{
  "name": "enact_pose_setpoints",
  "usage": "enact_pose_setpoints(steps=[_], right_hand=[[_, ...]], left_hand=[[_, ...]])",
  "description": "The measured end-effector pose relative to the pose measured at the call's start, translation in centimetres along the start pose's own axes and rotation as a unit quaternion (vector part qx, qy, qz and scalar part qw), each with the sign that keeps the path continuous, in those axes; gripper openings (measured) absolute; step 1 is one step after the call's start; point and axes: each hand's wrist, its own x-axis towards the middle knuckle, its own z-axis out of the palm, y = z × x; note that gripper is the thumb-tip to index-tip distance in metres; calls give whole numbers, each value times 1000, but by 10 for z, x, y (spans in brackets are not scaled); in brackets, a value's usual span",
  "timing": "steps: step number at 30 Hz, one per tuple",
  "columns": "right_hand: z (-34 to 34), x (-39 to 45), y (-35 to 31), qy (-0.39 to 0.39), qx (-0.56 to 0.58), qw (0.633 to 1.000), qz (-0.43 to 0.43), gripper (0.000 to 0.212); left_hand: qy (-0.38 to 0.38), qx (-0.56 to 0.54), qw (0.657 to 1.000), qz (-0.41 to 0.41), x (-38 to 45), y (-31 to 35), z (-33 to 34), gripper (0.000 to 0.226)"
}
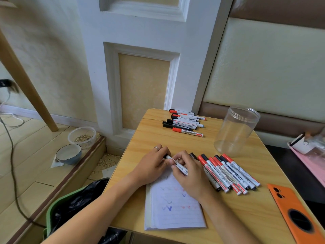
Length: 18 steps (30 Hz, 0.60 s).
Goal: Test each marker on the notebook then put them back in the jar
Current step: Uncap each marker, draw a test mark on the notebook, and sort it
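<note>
Marker (175,164) with a white barrel and black cap lies across both hands above the top edge of the notebook (174,208). The left hand (151,166) has its grip curled round the capped end, thumb on the barrel, a ring on one finger. The right hand (188,175) has its grip pinched on the barrel further down, fingers curled over it. The notebook lies open on the desk (246,208), its lined page carrying small blue, red and grey test marks. Just right of the right hand a row of red- and black-capped markers (230,173) lies side by side. Another pile of markers (184,123) lies at the far edge of the desk. The clear jar (235,131) stands upright and well apart from both hands, right of the far pile. An orange phone (295,213) lies at the near right corner.
</note>
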Motion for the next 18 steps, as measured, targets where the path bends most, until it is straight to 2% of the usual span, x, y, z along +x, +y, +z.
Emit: enact_pose_setpoints(steps=[3,10,18], right_hand=[[1,0,1,2,-4,1000,-9,8],[2,-1,3,-1,1,1000,-3,5],[1,0,-1,28,-4,1000,6,6]], left_hand=[[-3,18,1000,7,0,1,0,59],[-11,42,999,19,-2,-1,1,44],[-30,21,999,-25,0,13,-4,54]])
